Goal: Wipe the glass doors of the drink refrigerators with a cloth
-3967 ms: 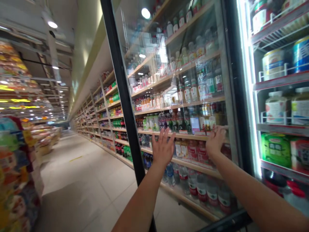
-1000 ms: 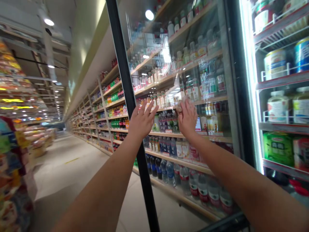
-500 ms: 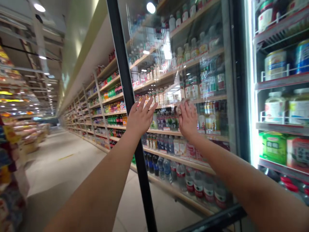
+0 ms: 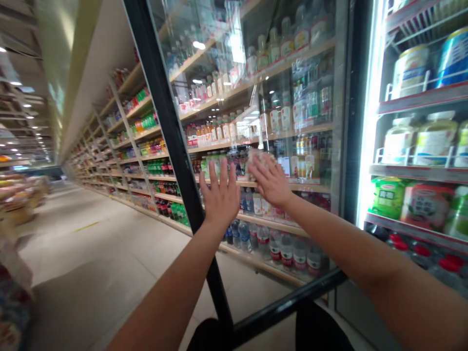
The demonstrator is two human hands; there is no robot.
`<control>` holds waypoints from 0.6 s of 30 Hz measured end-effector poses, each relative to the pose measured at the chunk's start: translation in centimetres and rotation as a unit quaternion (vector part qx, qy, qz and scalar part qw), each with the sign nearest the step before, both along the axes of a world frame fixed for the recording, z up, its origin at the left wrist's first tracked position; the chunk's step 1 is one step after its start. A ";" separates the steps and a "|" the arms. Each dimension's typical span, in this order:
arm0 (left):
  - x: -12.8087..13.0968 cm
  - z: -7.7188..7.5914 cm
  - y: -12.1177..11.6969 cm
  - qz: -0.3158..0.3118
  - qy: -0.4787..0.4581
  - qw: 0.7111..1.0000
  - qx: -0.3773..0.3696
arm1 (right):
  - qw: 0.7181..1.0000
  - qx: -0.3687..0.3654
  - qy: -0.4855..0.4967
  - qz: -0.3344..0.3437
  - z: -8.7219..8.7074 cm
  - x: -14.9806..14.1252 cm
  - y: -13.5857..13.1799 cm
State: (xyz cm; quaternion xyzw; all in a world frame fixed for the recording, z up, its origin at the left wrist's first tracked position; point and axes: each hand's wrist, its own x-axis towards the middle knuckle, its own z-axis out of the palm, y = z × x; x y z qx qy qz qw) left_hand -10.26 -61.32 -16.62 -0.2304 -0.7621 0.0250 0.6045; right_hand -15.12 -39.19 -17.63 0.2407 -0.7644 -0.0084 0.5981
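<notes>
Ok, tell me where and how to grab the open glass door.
Probably best by its black upright, on the edge away from the lit cooler, fingers curling round from the left: it is a long, slim, straight bar, easier to wrap than flat glass.

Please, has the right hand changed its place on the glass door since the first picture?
Yes. The right hand has moved left, nearer to the left door frame.

Head-worn view, forward and down

We look from the wearer's head, forward and slightly down, through a nearby glass door (image 4: 310, 112). Our forearms (image 4: 170, 282) reach in from the lower corners. The aisle floor (image 4: 91, 258) recedes at left; a lit cooler (image 4: 424, 170) stands close at right. Dark-clad knees (image 4: 321, 329) show at the bottom.
</notes>
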 end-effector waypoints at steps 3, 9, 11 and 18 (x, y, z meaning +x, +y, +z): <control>-0.2 -6.7 0.1 -0.007 0.012 1.000 0.003 | 0.996 0.085 -0.012 0.012 -2.9 0.6 1.6; -2.3 -11.6 -0.9 0.003 -0.015 1.000 0.006 | 0.988 -0.141 -0.036 -0.052 -9.6 1.2 0.9; -2.5 -11.5 -1.0 -0.002 -0.028 1.000 0.011 | 0.998 -0.010 -0.061 0.004 -12.4 1.8 -0.4; -2.1 -12.3 -1.2 -0.013 -0.050 0.998 0.022 | 0.943 -0.325 -0.057 -0.040 -17.4 1.6 -0.3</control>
